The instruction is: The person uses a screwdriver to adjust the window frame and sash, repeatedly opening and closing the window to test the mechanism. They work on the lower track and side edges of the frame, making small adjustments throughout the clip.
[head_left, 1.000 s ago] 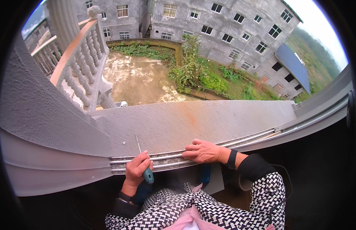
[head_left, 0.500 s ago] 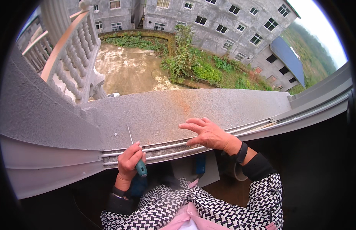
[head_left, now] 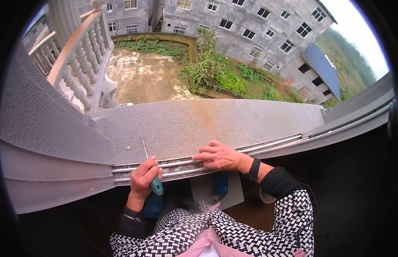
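A screwdriver (head_left: 156, 186) with a teal handle and a thin metal shaft is gripped in my left hand (head_left: 143, 176). Its shaft points away from me, over the grey sill (head_left: 173, 128). Below that hand runs a window track (head_left: 182, 168) with two pale rails and dirt lying between them. My right hand (head_left: 220, 157) rests on the track to the right of the screwdriver, its index finger stretched along the far rail and the other fingers partly bent. Nothing shows in that right hand.
A small white crumb (head_left: 128, 147) lies on the sill near the screwdriver tip. Beyond the sill is a drop to a concrete yard (head_left: 141, 77). A balustrade (head_left: 81, 64) stands at the left. Below the track, a blue object (head_left: 223, 183) sits on a grey surface.
My right hand has come down and slightly left, from hovering above the track onto it. My left hand keeps its hold on the screwdriver and has barely shifted.
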`<state>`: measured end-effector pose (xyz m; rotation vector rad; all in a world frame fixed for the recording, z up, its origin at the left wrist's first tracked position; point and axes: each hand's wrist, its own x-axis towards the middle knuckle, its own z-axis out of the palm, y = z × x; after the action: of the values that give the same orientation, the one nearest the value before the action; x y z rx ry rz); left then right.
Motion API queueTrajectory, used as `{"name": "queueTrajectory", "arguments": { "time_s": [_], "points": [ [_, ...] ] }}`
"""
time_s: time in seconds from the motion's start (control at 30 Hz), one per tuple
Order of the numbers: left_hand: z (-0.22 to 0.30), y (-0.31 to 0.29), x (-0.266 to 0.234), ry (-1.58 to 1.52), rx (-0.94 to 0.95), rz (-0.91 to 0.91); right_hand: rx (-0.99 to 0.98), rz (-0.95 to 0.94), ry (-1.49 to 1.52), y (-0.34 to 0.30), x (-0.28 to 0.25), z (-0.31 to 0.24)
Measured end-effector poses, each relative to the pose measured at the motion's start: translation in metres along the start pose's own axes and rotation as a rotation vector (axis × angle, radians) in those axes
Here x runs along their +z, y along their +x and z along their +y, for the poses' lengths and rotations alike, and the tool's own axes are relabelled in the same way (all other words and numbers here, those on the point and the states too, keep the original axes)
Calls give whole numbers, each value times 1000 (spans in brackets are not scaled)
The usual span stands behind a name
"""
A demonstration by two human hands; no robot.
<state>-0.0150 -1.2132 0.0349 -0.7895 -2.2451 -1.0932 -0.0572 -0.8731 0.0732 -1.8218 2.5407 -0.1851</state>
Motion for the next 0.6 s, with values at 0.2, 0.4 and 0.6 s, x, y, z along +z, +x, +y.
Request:
{"name": "queueTrajectory", "arguments": {
  "time_s": [0.2, 0.4, 0.6],
  "points": [
    [12, 13, -2, -35, -10, 47, 1047, 534, -158, 23, -79, 37],
    [63, 74, 36, -262, -138, 91, 501, 357, 343, 21, -111, -34],
    [113, 146, 101, -520, -48, -93, 671, 846, 651, 21, -106, -50]
  ]
}}
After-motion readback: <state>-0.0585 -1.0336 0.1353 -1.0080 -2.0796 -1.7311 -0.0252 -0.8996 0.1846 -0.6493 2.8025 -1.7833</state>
